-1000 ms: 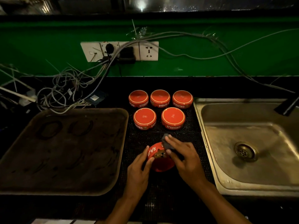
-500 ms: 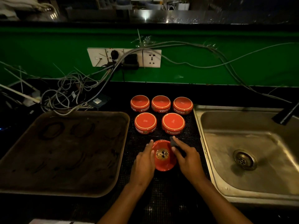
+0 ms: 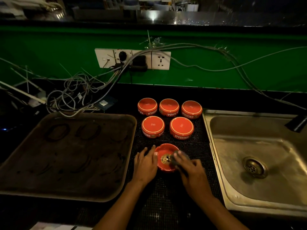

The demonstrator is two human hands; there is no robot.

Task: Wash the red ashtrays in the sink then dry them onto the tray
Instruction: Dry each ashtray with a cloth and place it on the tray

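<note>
Black counter point(image 3: 166, 92) runs below a green wall. Left: a dark tray point(image 3: 66, 156) lies flat, ring marks on its bed. Behind the tray: a tangle of cables point(image 3: 71, 97). Centre: a black mesh mat point(image 3: 166, 196) lies between tray and sink point(image 3: 259, 163), which is set into the counter at right. On the mat: five red ashtrays point(image 3: 169, 107) upside down, three behind two, and a sixth ashtray point(image 3: 163, 158) upright, nearest the front edge

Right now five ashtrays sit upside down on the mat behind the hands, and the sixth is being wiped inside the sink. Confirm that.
Not quite. The sixth ashtray is being wiped on the black mat, between tray and sink, not inside the sink. The head view shows it. The five upside-down ashtrays behind the hands are as you say.
</note>
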